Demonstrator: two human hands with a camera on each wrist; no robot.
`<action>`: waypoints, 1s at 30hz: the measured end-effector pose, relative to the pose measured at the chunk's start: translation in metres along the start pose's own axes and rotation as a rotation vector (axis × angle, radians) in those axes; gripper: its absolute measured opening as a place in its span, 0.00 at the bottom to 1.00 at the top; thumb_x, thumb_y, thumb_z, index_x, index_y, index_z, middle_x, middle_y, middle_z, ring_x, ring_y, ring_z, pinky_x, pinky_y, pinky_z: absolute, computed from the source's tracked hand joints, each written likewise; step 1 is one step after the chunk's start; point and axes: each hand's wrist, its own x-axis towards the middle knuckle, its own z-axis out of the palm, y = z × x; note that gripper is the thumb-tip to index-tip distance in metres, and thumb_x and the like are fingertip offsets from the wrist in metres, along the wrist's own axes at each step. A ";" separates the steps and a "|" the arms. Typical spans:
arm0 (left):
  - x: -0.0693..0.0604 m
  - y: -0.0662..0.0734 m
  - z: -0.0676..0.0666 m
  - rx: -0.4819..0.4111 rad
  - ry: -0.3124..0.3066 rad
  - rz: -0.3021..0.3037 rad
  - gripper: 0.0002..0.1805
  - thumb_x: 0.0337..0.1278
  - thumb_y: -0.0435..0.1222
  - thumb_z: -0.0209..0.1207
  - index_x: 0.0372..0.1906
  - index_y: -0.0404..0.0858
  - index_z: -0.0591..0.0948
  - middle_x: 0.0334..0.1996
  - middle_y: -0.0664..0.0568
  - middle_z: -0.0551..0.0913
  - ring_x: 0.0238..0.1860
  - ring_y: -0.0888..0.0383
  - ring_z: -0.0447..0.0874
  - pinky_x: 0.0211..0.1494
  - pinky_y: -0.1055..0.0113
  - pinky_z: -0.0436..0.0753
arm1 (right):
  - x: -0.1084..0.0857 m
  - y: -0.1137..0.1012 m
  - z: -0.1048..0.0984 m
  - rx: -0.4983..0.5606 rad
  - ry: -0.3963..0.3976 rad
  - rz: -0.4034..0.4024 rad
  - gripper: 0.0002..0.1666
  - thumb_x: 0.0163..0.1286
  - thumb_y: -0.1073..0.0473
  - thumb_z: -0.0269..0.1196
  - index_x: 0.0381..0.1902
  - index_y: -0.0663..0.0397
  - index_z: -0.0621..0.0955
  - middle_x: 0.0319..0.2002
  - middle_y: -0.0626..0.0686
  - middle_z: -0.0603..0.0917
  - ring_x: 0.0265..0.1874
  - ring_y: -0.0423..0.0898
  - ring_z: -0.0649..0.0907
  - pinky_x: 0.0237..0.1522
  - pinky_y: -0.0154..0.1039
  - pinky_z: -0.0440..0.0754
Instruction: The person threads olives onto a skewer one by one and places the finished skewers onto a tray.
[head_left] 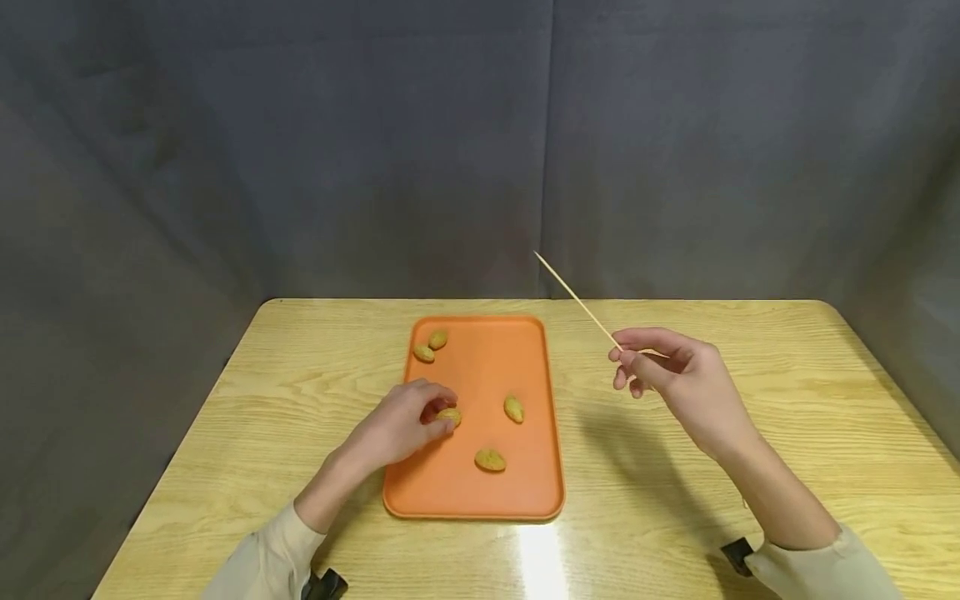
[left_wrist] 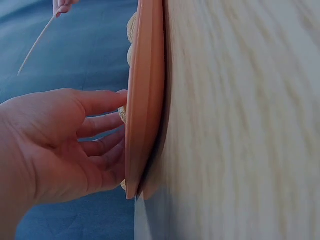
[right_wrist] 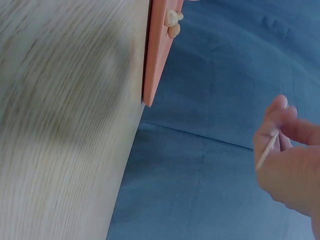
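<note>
My right hand [head_left: 686,375] pinches one end of a thin bamboo skewer [head_left: 576,297] between thumb and fingers, above the table to the right of the tray. Its pointed end slants up and to the left. Over an orange tray [head_left: 480,504], my left hand [head_left: 401,421] has its thumb and curled fingers around a wrinkled, yellow-brown oval dried fruit [head_left: 450,416]. The left wrist view shows this fruit [left_wrist: 122,114] low at the tray, partly hidden by the fingertips. Two similar fruits lie on the tray: one [head_left: 513,408] to the right, another [head_left: 491,460] nearer the front.
Two more dried fruits [head_left: 438,338] sit close together in the tray's far left corner. The tray rests on a light wood-grain table [head_left: 300,367]. Dark grey cloth [head_left: 405,167] hangs behind the table and along its sides.
</note>
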 end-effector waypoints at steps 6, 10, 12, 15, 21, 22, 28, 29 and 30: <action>-0.001 -0.002 0.001 0.005 -0.015 0.047 0.15 0.65 0.35 0.68 0.54 0.38 0.84 0.45 0.53 0.82 0.41 0.56 0.79 0.45 0.63 0.80 | -0.004 -0.002 -0.001 -0.095 -0.008 0.004 0.11 0.76 0.61 0.64 0.52 0.57 0.84 0.39 0.58 0.87 0.25 0.49 0.82 0.21 0.36 0.72; -0.001 -0.004 0.001 0.023 -0.010 0.067 0.13 0.64 0.35 0.69 0.52 0.39 0.85 0.42 0.55 0.81 0.39 0.58 0.77 0.43 0.63 0.80 | -0.005 0.000 -0.001 -0.120 -0.048 -0.008 0.10 0.77 0.64 0.62 0.52 0.55 0.84 0.40 0.57 0.87 0.25 0.52 0.82 0.17 0.39 0.67; -0.001 -0.005 0.001 0.030 -0.005 0.067 0.12 0.64 0.35 0.69 0.51 0.40 0.85 0.41 0.56 0.81 0.38 0.59 0.77 0.43 0.63 0.79 | -0.004 0.002 0.000 -0.135 -0.071 -0.012 0.09 0.77 0.64 0.61 0.52 0.55 0.83 0.40 0.57 0.87 0.25 0.53 0.82 0.17 0.40 0.67; -0.002 -0.006 0.003 0.024 0.009 0.057 0.12 0.64 0.36 0.69 0.50 0.41 0.85 0.40 0.56 0.81 0.38 0.58 0.77 0.42 0.63 0.79 | -0.004 0.006 0.001 -0.154 -0.099 -0.007 0.08 0.77 0.63 0.62 0.51 0.55 0.83 0.39 0.57 0.86 0.25 0.53 0.82 0.21 0.39 0.72; -0.001 -0.004 0.004 -0.018 0.103 0.046 0.12 0.63 0.38 0.70 0.50 0.42 0.86 0.37 0.58 0.80 0.36 0.57 0.77 0.38 0.63 0.78 | -0.003 0.011 0.000 -0.135 -0.141 0.008 0.09 0.77 0.63 0.62 0.51 0.59 0.81 0.39 0.59 0.86 0.27 0.56 0.82 0.31 0.40 0.82; -0.001 -0.003 0.004 -0.034 0.125 0.054 0.12 0.63 0.37 0.70 0.50 0.42 0.86 0.37 0.59 0.80 0.36 0.58 0.77 0.38 0.63 0.79 | -0.003 0.011 0.000 -0.134 -0.147 0.009 0.09 0.77 0.63 0.62 0.52 0.59 0.81 0.39 0.59 0.86 0.27 0.56 0.83 0.32 0.40 0.82; -0.002 0.007 0.000 -0.189 0.240 0.115 0.14 0.65 0.33 0.68 0.54 0.38 0.85 0.42 0.56 0.81 0.38 0.59 0.80 0.42 0.63 0.84 | -0.004 0.008 0.001 -0.141 -0.191 -0.015 0.09 0.76 0.63 0.62 0.51 0.57 0.82 0.39 0.57 0.87 0.24 0.59 0.83 0.22 0.42 0.80; -0.002 0.009 -0.001 -0.217 0.252 0.119 0.14 0.65 0.33 0.68 0.54 0.37 0.85 0.44 0.56 0.82 0.39 0.59 0.81 0.43 0.63 0.85 | -0.004 0.007 0.001 -0.142 -0.203 -0.026 0.09 0.76 0.64 0.62 0.51 0.57 0.82 0.39 0.57 0.87 0.23 0.60 0.82 0.19 0.42 0.79; -0.003 0.011 -0.003 -0.246 0.261 0.120 0.14 0.65 0.33 0.68 0.54 0.38 0.85 0.44 0.56 0.82 0.40 0.59 0.81 0.44 0.63 0.85 | -0.004 0.006 0.001 -0.151 -0.216 -0.041 0.09 0.76 0.64 0.62 0.51 0.56 0.82 0.38 0.56 0.87 0.20 0.58 0.81 0.18 0.42 0.78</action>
